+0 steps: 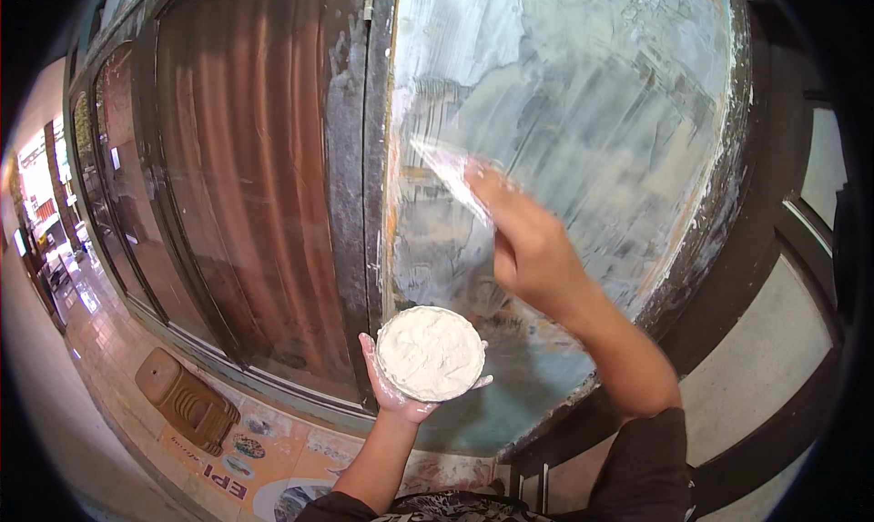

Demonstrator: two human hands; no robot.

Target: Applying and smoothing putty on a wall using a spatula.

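Observation:
My left hand (401, 402) is cupped under a round bowl (446, 398) and holds it up, its fingertips showing at the sides. Thick off-white putty (431, 351) fills the bowl almost to the rim. My right hand (537, 244) grips a flat putty scraper (452, 178), which is whitish, smeared and blurred by motion. The blade is tilted at the left edge of a wall panel (583, 149); I cannot tell whether it touches. Uneven white and grey coats with streaks cover the panel, and bare bluish paint shows low down.
Left of the panel stands a dark-framed glass door (255, 158) with brown curtains behind it. A brown plastic stool (187, 399) is at the lower left, beside a printed sheet (209, 467) on the floor. At the right is a dark wooden door (774, 276) with pale panels.

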